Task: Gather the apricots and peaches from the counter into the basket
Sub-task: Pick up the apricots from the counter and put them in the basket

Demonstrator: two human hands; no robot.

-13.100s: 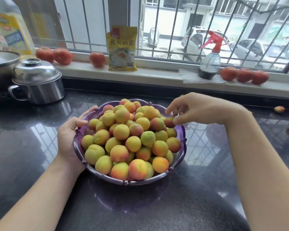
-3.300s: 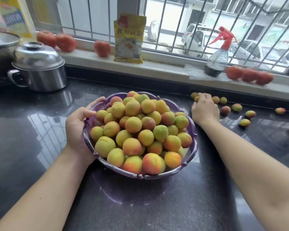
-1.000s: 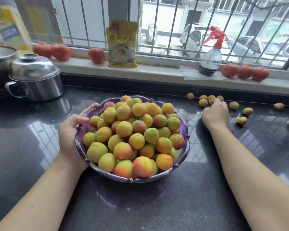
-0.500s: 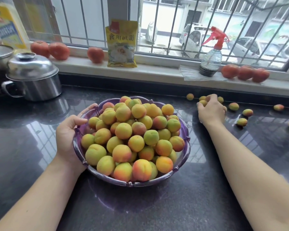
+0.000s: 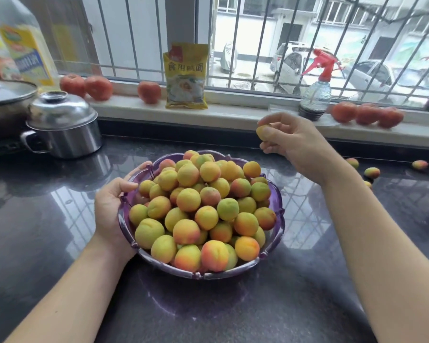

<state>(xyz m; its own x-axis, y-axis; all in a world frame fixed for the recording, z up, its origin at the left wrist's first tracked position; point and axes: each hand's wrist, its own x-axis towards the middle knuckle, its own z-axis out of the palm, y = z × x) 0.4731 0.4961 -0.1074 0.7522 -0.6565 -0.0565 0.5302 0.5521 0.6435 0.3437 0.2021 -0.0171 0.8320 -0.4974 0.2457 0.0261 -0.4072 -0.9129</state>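
**Apricots lifted from the tabletop, on the way to the basket**

Apricots (image 5: 262, 131) that lay by the wall half a second ago are now in your right hand (image 5: 291, 143), raised above the tabletop (image 5: 60, 219) beside the basket (image 5: 279, 209). One more trip is nearly finished; a few loose fruits (image 5: 372, 173) wait at the right. Your right fingers curl closed around the fruit. Your left hand (image 5: 112, 206) grips the basket rim.
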